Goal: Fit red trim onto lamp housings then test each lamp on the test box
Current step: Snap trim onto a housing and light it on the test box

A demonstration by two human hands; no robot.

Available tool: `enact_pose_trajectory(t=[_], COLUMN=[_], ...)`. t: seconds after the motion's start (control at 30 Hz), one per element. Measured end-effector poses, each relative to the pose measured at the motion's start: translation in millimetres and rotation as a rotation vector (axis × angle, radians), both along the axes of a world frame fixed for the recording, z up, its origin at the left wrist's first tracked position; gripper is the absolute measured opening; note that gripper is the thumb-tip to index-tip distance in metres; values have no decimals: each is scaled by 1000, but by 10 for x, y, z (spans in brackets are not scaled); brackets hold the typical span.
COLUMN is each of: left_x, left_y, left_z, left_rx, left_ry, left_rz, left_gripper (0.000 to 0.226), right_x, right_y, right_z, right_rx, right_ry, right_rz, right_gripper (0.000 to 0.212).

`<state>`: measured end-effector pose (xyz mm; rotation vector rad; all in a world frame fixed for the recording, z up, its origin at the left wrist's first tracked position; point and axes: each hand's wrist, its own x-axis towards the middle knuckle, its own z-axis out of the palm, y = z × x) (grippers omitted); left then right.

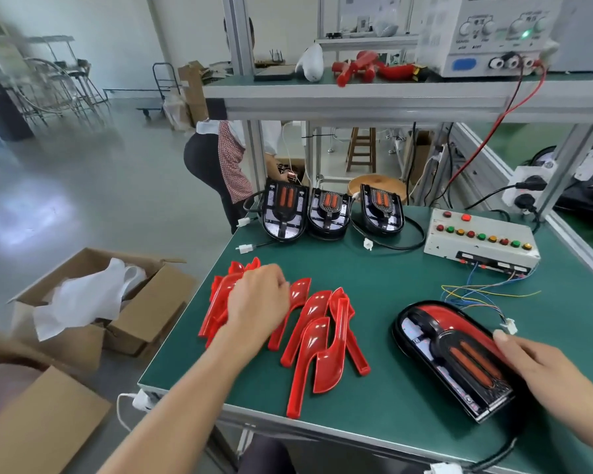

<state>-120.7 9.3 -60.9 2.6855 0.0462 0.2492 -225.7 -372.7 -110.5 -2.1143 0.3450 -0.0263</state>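
You are standing at a green-topped workbench [408, 268] in a workshop with a pale glossy floor, and another person [220, 159] bends over behind the far edge of the bench near the middle of the frame. At lower right lies the lamp housing [454, 354] you are working on: a glossy black, rounded-end shell with two orange bars in its centre and a red trim [459, 316] already curving along its upper edge. Your right hand [541, 367] rests on its right side with fingers spread fairly wide and the thumb lying on the trim; whether the fingers curl under the shell cannot be told. Your left hand [259, 299] is at centre left, knuckles up and fingers curled down into the pile of loose red trims [308, 330]; what it grips is hidden beneath the hand. The trims are translucent red, long and scoop-shaped, and at least seven are countable, with more overlapped on the left of the pile. Three further lamp housings [332, 210] stand in a row along the far edge, each with a black lead and white plug. The test box [480, 237], one grey-white case with red, green and amber buttons, sits at upper right of the bench, thin coloured wires [476, 290] trailing from it toward the near housing. Open cardboard boxes [100, 302] sit on the floor at lower left.
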Motion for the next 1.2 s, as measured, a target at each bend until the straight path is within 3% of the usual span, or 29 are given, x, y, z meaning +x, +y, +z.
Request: enact_pose_trajectory(t=[0.17, 0.3, 0.4, 0.67, 1.03, 1.13, 1.2], left_x=[-6, -16, -55, -111, -126, -147, -148], left_y=[207, 176, 209, 318, 236, 224, 220], left_z=[-67, -132, -193, -265, -236, -167, -62], left_rx=[262, 343, 390, 355, 409, 296, 94], left_ry=[184, 161, 168, 176, 199, 167, 158], left_rz=[-45, 15, 47, 84, 14, 6, -22], left_gripper=[24, 8, 11, 35, 8, 17, 21], right_x=[8, -10, -34, -91, -97, -104, -111], right_y=[40, 51, 32, 44, 49, 27, 11], right_z=[-1, 2, 7, 33, 64, 49, 55], right_rx=[-12, -27, -33, -9, 11, 6, -23], right_ry=[13, 5, -2, -12, -28, -34, -31], right_rz=[-71, -82, -75, -97, -55, -39, -31], right_gripper=[46, 47, 47, 42, 43, 46, 46])
